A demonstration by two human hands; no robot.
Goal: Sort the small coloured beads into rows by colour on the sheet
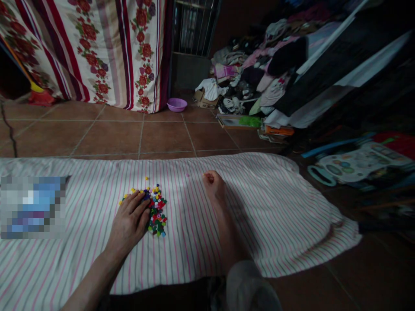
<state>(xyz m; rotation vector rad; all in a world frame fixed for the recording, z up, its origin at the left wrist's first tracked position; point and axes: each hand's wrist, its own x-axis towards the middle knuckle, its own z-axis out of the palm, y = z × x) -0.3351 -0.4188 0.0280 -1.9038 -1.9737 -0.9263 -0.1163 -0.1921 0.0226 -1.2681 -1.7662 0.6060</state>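
A pile of small coloured cubes (158, 211), in red, green, yellow, blue and white, lies on the striped cloth (275, 207). My left hand (131, 214) rests flat over the pile's left side, fingers stretched out and covering part of it. Right of the pile, my right hand (214, 185) is closed in a pinch just above the cloth. An orange speck shows at its fingertips, too small to name. Between the pile and this hand lies a single pink cube (188, 175). One yellow cube (147, 178) sits apart, behind the pile.
A blurred-out bluish flat item (35, 207) lies on the cloth at left. Beyond the tiled floor (165, 134) hang flowered curtains (119, 52), with a purple basin (177, 105) beside them. Heaped clothes (253, 77) fill the back right; a white plastic toy-like panel (350, 162) lies at right.
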